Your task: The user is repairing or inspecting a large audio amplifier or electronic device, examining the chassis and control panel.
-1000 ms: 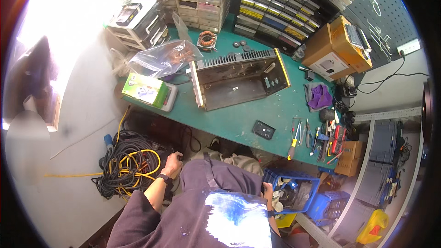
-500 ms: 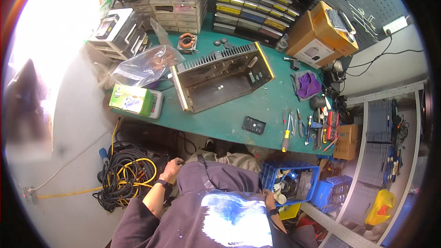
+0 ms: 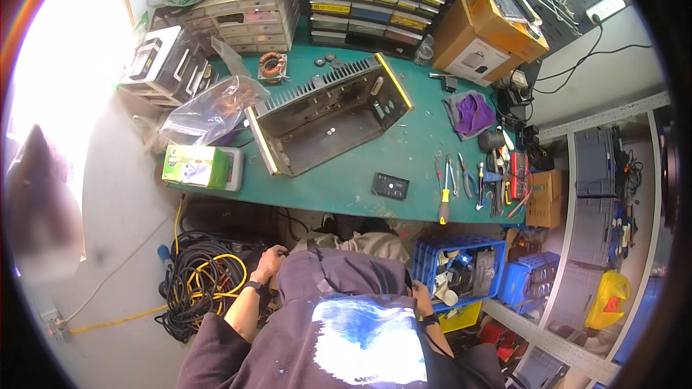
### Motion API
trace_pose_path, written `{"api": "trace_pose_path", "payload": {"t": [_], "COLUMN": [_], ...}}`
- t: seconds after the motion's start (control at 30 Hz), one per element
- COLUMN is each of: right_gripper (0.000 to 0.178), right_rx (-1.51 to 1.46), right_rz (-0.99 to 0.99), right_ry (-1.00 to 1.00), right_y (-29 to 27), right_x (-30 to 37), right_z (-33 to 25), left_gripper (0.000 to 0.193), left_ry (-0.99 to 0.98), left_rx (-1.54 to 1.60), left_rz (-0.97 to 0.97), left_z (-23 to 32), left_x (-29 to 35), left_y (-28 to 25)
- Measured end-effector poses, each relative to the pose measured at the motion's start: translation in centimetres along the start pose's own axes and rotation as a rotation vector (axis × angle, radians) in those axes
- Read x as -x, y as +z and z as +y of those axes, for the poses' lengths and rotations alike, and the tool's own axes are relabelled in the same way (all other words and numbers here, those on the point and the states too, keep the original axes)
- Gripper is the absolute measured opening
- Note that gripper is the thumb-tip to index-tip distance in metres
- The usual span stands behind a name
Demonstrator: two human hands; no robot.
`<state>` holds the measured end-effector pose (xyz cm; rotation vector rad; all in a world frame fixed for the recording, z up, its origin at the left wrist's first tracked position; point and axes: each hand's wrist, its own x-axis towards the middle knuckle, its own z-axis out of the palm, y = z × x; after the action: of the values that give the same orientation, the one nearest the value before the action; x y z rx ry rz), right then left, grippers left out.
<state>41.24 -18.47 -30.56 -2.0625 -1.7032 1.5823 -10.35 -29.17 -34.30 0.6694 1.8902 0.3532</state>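
My left hand (image 3: pixel 269 265) is low beside my lap, at the near side of the workbench, with its fingers curled round a dark edge that I cannot make out. On the other side of my body, my right hand (image 3: pixel 422 299) hangs close to a blue crate (image 3: pixel 418 263); the sleeve and clothing cover much of it, and its fingers are mostly hidden. Neither hand touches the bench. Tilted on the green bench top (image 3: pixel 317 191) lies an open black metal housing (image 3: pixel 317 126) with cooling fins and yellow edges. A small black rectangular box (image 3: pixel 391 186) lies near the front edge.
Screwdrivers, pliers and other hand tools (image 3: pixel 465 180) lie at the bench's right, near a purple cloth (image 3: pixel 473 115). A green box (image 3: pixel 193 164), a clear plastic bag (image 3: pixel 209 115) and a copper coil (image 3: pixel 272 66) are at left. Coiled cables (image 3: pixel 194 274) cover the floor.
The whole view has shifted, so the bench and its contents appear higher and farther left. Both hands stay at my sides, and nothing on the bench has moved.
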Motion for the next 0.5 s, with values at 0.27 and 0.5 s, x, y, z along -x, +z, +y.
{"api": "trace_pose_path", "payload": {"t": [0.27,0.5], "right_gripper": [0.027,0.032], "right_rx": [-0.048,-0.052], "right_rz": [0.002,-0.026], "right_ry": [0.066,0.129], "right_y": [0.8,0.8], "right_x": [0.5,0.3], "right_z": [2.8,2.1], "left_gripper": [0.042,0.041], "left_ry": [0.047,0.053], "left_rx": [0.004,0.000], "left_rz": [0.018,0.030], "left_z": [-0.8,-0.9], "left_x": [-0.6,-0.7], "left_y": [0.0,0.1]}}
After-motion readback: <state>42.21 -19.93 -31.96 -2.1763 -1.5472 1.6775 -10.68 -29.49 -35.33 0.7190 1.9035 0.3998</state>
